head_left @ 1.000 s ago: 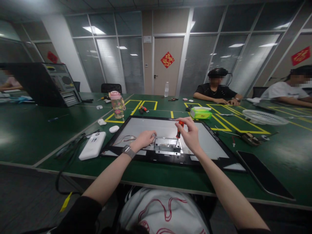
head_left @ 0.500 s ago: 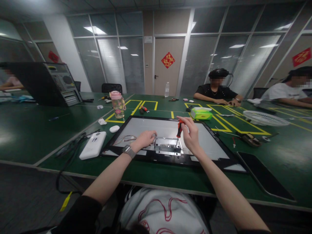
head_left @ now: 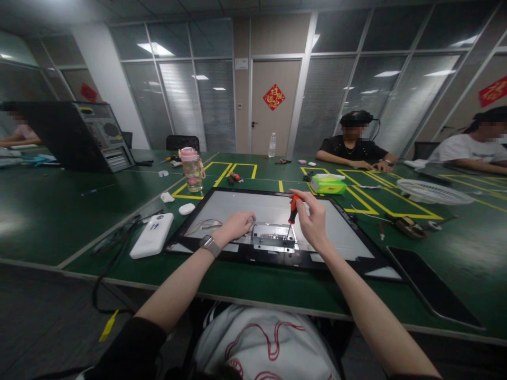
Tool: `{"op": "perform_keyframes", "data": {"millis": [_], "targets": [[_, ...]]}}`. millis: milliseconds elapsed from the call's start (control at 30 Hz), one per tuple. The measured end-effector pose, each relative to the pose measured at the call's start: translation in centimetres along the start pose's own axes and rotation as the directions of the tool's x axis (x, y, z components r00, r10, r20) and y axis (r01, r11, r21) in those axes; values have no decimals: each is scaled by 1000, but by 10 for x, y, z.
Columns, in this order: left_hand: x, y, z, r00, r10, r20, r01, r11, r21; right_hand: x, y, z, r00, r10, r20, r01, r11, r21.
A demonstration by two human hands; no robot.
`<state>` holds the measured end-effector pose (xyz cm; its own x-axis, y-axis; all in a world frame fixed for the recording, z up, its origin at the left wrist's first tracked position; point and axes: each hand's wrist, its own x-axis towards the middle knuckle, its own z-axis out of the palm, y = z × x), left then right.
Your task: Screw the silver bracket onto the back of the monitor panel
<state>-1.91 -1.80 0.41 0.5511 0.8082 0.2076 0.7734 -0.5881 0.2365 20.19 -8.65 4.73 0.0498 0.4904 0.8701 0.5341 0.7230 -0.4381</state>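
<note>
My right hand [head_left: 313, 217] grips a red-and-black screwdriver [head_left: 293, 211] that stands nearly upright. Its shaft points down at the right end of a metal bracket [head_left: 273, 235]; the contact of the tip is too small to make out. The bracket sits near the front middle of a flat monitor panel [head_left: 253, 203] with a black frame and pale grey back, lying on the table. Fingers stretched forward, my left hand [head_left: 236, 227] rests on the panel at the bracket's left end, thumb side partly hidden. Thin wires [head_left: 204, 226] lie left of that hand.
Left of the panel are a white power bank [head_left: 152, 236], black cables [head_left: 119, 237] and a pink-lidded bottle [head_left: 192, 171]. A green tissue pack [head_left: 328, 183] stands behind it. To the right lie a large phone-like slab [head_left: 433, 285] and a racket [head_left: 431, 191]. A co-worker [head_left: 354, 145] sits across.
The screwdriver handle has turned a little in my right hand, and its top has shifted slightly. My left hand stays by the bracket. The whole view has drifted slightly.
</note>
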Motion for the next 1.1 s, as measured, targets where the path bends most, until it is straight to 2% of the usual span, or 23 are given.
{"op": "perform_keyframes", "data": {"millis": [167, 333, 533, 633, 700, 867, 1000, 1100], "targets": [[1, -2, 2, 1000, 0, 1, 0, 1000, 4, 2, 0, 2, 997, 29, -69, -31, 999, -35], [2, -5, 4, 1000, 13, -7, -13, 1000, 14, 3, 6, 3, 984, 141, -110, -126, 983, 134], [2, -6, 6, 1000, 23, -20, -23, 999, 31, 2, 7, 4, 949, 316, 13, -298, 880, 370], [3, -6, 6, 1000, 23, -18, -22, 999, 39, 2, 12, 5, 933, 356, 43, -332, 810, 484], [3, -5, 6, 1000, 12, -8, -12, 999, 38, 2, 18, 6, 935, 351, 47, -328, 808, 489], [2, -4, 4, 1000, 2, -5, -2, 1000, 26, 1, 25, 6, 949, 311, 57, -308, 871, 383], [1, -4, 3, 1000, 3, 0, -3, 1000, 9, 2, 20, 6, 930, 336, 149, -366, 815, 450], [1, -3, 3, 1000, 3, -1, -3, 1000, 15, 3, 16, 5, 920, 355, 164, -387, 766, 514]]}}
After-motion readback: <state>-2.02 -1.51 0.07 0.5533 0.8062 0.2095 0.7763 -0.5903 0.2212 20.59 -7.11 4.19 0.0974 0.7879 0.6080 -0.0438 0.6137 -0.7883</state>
